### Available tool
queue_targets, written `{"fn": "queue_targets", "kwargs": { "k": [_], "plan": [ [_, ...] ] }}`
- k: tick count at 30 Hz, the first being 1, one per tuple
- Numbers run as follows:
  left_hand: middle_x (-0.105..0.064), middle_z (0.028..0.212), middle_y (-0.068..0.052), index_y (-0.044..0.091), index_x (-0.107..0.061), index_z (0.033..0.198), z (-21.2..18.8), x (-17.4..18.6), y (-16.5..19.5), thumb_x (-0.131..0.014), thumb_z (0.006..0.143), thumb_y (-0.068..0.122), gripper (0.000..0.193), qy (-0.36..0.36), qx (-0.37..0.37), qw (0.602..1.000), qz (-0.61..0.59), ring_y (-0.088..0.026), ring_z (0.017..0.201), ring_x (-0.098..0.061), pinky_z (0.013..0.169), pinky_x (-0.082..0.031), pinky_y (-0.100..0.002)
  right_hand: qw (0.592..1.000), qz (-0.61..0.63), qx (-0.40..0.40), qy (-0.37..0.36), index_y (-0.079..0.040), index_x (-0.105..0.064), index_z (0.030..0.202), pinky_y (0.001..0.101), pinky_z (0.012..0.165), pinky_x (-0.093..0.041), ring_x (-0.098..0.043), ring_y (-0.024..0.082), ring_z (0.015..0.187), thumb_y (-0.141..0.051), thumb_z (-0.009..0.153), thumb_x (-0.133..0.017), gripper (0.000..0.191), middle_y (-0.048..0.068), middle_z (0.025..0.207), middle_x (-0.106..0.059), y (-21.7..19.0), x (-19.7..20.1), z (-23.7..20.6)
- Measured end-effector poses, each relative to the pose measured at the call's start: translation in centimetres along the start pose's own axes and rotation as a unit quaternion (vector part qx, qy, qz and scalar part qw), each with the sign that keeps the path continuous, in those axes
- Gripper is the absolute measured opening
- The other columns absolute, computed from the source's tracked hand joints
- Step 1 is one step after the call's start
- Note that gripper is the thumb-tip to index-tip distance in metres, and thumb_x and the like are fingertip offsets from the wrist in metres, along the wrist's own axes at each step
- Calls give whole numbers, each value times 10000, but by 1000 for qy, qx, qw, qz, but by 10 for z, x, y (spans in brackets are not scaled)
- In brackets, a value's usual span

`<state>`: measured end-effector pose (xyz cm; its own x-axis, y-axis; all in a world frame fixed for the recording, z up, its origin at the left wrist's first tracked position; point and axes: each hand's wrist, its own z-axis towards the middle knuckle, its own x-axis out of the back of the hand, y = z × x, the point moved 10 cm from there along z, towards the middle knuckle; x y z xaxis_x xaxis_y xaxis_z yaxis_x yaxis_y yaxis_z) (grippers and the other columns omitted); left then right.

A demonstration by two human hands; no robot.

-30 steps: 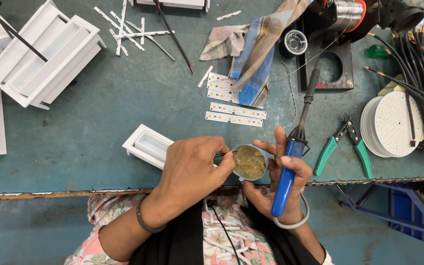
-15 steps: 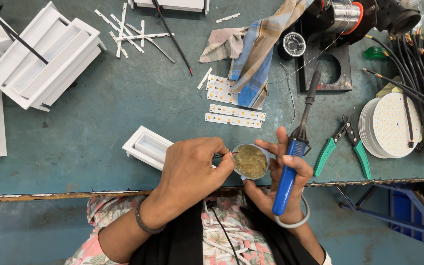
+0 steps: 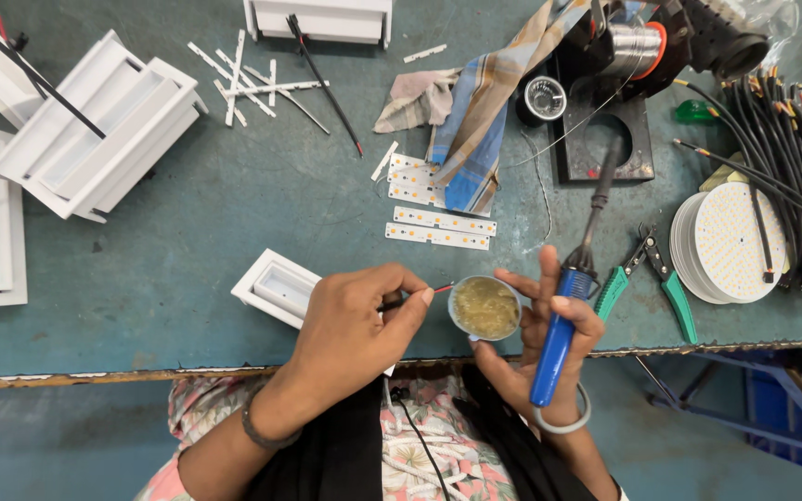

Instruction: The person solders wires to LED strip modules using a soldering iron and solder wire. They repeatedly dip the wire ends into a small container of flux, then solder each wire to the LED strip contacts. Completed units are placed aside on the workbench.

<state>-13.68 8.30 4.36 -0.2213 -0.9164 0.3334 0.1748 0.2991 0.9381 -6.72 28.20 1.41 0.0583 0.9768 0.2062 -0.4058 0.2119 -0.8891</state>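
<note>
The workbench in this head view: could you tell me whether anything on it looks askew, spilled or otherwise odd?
Nothing looks spilled or broken. The striped cloth lies crumpled over part of the LED strips, and thin white strips are scattered crosswise. The right hand holds both the small tin and the blue soldering iron.

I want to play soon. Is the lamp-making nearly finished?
Not nearly. Done: white housings sit stacked at one side. In hand: the left hand pinches a thin wire toward a small tin of paste; the right hand holds tin and soldering iron. Left: light strips lie loose.
</note>
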Motion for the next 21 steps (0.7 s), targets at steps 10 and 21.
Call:
{"fn": "queue_targets", "kwargs": {
  "k": [10, 21],
  "plan": [
    [-623, 552, -99, 34, -797, 991, -16, 2, -24, -761, 880, 166, 176, 3, 95, 994, -53, -105, 475, -477, 460, -366, -273, 983, -150, 3, 103, -191, -220, 1401, 421, 1077, -557, -546, 331, 1403, 140, 772, -762, 893, 238, 1745, -188, 15, 66, -8],
    [-743, 865, -33, -29, -737, 1072, -47, 62, -33, -716, 985, 106, 162, 137, -66, 977, -149, -61, 756, -664, 684, -530, -207, 971, -205, 65, 107, -159, -256, 1360, 476, 1245, -402, -474, 396, 1453, 78, 787, -778, 810, 204, 1728, -212, -20, 53, -10]
  ]
}}
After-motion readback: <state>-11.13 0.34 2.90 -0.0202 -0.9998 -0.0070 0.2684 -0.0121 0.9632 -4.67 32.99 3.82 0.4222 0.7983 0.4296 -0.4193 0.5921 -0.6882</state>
